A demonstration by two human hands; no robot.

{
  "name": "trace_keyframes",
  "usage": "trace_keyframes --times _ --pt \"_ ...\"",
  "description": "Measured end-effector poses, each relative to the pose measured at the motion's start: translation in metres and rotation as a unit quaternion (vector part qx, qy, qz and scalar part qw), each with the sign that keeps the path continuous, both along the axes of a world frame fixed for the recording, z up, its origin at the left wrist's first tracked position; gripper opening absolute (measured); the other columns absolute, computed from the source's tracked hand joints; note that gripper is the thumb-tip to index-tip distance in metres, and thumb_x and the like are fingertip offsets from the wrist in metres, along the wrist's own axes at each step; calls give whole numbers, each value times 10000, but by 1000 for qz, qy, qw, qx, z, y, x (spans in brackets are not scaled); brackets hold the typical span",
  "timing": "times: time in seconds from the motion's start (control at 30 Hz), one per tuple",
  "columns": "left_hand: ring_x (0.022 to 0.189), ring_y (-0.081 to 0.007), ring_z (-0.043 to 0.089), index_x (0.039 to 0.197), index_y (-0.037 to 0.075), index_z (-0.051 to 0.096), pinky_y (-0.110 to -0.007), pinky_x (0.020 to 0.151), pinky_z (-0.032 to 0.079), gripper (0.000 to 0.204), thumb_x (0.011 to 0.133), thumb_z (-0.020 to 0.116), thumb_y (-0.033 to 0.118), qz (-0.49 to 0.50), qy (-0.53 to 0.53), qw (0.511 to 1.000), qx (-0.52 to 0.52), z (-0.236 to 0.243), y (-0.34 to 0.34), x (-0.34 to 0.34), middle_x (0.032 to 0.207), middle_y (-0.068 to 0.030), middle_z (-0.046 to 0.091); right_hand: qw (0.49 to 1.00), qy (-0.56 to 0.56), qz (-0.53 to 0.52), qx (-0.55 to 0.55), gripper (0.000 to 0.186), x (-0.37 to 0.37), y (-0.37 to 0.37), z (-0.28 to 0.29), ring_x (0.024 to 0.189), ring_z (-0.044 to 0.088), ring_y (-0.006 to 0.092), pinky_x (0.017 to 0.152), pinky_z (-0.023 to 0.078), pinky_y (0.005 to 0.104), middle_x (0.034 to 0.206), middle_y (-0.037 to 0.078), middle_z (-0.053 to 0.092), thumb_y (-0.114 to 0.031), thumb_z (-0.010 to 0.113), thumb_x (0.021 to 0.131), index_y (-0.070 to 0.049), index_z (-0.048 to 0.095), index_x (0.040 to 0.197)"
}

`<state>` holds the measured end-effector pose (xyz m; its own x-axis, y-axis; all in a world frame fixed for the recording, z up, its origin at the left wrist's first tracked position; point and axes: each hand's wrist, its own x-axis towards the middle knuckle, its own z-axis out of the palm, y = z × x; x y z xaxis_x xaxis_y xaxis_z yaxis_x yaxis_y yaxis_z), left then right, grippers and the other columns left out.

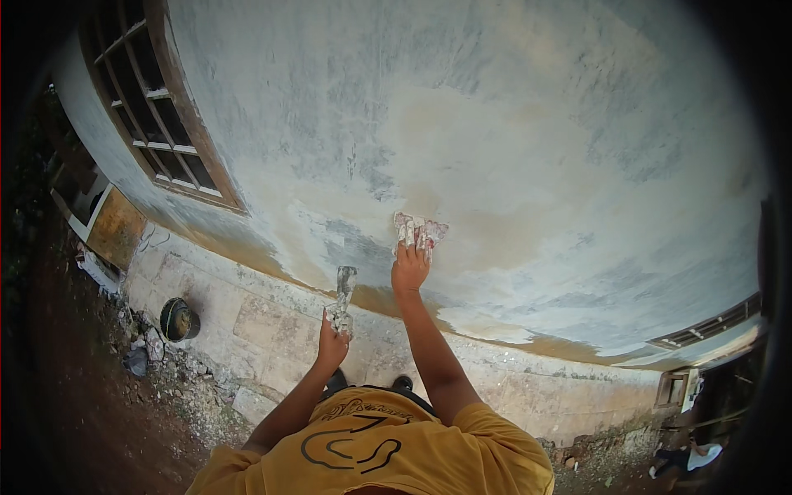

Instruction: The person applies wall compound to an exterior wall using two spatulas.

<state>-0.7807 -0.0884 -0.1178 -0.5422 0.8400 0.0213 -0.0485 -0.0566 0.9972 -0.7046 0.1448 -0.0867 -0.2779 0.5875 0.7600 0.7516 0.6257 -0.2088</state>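
My right hand is stretched out to the wall, its putty-smeared fingers pressed on a flat putty spreader. The spreader is coated white with pinkish patches, and it lies against the wall. Lower and to the left, my left hand is closed around the handle of a putty knife. Its grey, smeared blade points up, in front of the wall's lower part. The wall carries uneven patches of white, grey and tan filler.
A wooden-framed window is in the wall at the upper left. On the concrete walkway at the left stands a black bucket, with rubble beyond the edge. Another person is at the far lower right.
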Motion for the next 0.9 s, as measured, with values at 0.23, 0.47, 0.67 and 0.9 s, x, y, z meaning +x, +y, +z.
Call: trace_keyframes --times 0.23,0.47,0.67,0.9 --pt "972 -159 519 1359 33 232 -271 811 453 602 785 324 -125 -6 -29 999 -11 8 4 1 1112 -94 498 999 -42 -5 -30 284 -2 7 -10 839 564 250 759 448 367 907 72 608 -51 568 710 -84 654 979" --pt "864 -132 518 1386 13 176 -243 714 443 654 775 354 -139 -3 26 999 36 -4 1 6 1057 -85 513 1000 -7 12 -16 288 11 -22 -20 885 570 263 815 446 395 902 69 608 -58 584 697 -87 655 974" --pt "873 -124 512 1359 -2 206 -247 740 440 617 777 365 -134 -31 -58 998 16 3 0 13 1054 -80 509 999 -15 34 19 243 3 1 16 748 546 247 666 436 384 778 60 562 -49 580 687 -76 645 920" --pt "867 -114 511 1389 -5 150 -238 712 447 657 783 368 -133 -13 -25 999 30 -2 3 13 1060 -75 512 996 -75 36 -19 195 23 -12 -44 794 557 229 696 453 374 786 46 551 -100 602 733 -92 642 923"
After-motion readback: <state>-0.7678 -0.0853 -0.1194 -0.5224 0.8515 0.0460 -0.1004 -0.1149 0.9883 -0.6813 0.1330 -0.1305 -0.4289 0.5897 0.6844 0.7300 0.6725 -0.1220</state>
